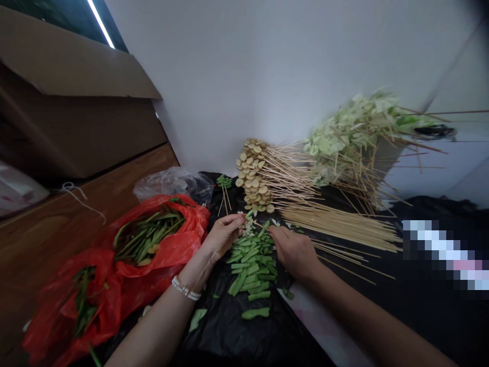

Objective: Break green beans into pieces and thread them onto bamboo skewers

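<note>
A heap of cut green bean pieces (250, 267) lies on a black plastic sheet (237, 331). My left hand (223, 234), with a bead bracelet at the wrist, pinches a green piece at the heap's far left edge. My right hand (294, 251) rests palm down on the heap's right side, fingers curled into the pieces; what they hold is hidden. A loose pile of bare bamboo skewers (344, 224) lies just right of my right hand.
Red plastic bags (114, 285) of whole green beans sit at left on the wooden table (46, 239). Behind the heap stand skewered tan slices (254, 173) and skewered pale green leaves (347, 137). A clear bag (171, 183) and a cardboard box (76, 112) lie far left.
</note>
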A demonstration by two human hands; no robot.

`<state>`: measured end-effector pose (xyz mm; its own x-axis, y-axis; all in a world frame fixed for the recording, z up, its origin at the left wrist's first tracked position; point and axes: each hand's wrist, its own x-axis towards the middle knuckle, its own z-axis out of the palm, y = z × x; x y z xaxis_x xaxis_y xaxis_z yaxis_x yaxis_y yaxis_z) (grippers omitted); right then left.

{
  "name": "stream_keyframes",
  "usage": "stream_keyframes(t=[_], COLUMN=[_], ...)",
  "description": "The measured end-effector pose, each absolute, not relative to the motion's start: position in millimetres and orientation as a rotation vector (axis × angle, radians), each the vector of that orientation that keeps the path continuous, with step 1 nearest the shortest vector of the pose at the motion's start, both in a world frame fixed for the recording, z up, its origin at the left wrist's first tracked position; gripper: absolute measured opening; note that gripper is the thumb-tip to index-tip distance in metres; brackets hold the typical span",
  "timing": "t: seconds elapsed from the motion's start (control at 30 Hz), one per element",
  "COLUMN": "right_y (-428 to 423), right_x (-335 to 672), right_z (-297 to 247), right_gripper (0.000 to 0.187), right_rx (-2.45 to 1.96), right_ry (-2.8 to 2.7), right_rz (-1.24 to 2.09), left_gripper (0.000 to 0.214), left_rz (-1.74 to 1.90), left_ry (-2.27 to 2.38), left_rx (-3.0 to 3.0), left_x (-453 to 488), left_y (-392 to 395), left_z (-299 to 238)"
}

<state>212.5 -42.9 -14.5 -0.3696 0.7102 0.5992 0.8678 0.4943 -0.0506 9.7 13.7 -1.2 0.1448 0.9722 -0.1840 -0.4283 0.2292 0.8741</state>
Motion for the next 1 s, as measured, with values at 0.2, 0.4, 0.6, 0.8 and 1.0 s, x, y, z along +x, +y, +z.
stream_keyframes(t=[0.2,0.4,0.6,0.8,1.0], right_y=[-44.7,-44.9,-44.1,-44.0,-42.9], right_x=[213.0,211.6,211.1,212.1,212.4], right_z=[-17.0,-19.9,-22.3,-21.0,-23.3], right_gripper=[0.024,0.027,0.025,0.027,0.029], right_rx=[-1.303,-1.316,-1.300,-1.227,-1.206], right_ry=[-2.192,-2.202,-2.211,-2.184,-2.193], right_rz=[-0.366,-0.383,-0.406,-0.490,-0.462], left_gripper=[0.030,0.032,0.032,0.032,0.033], left_rz=[1.137,1.120,1.098,1.088,1.071], left_ry=[0.883,0.881,0.886,0.888,0.900], left_rx=[0.781,0.761,0.796,0.789,0.788], left_x=[12.6,15.9,18.1,19.6,19.4], left_y=[10.5,6.5,4.3,2.4,1.6], left_z=[-1.1,-0.9,-2.1,-0.4,0.6])
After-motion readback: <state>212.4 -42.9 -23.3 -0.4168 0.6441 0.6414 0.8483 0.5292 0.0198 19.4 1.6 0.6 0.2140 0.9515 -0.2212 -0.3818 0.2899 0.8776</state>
